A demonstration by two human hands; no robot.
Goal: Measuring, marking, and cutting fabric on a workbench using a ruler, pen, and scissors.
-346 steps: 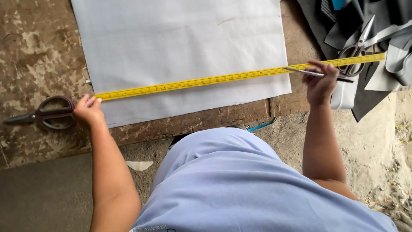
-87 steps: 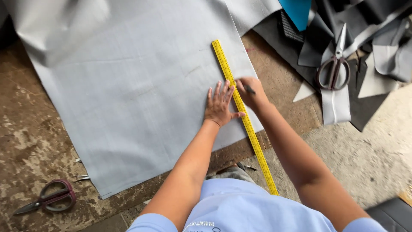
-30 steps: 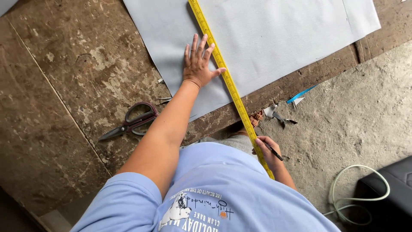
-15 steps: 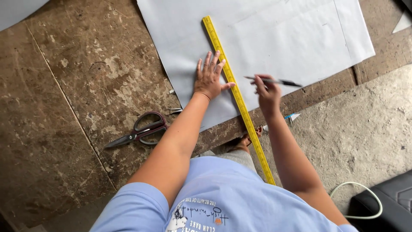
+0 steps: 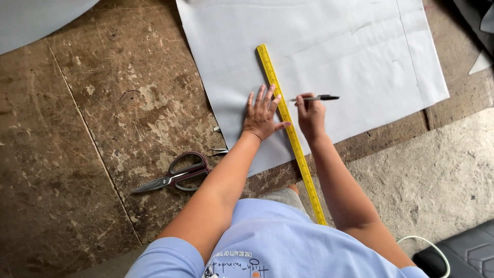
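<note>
the left hand (image 5: 262,116) lies flat with fingers spread, pressing the yellow ruler (image 5: 290,134) onto the grey sheet (image 5: 350,56). the right hand (image 5: 310,114), just beside the ruler, pinches a pen (image 5: 320,97). scissors (image 5: 177,174) lie near on the worn board (image 5: 77,144).

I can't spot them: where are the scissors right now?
The scissors lie on the worn board, left of the person's left forearm, just off the grey sheet.
</note>
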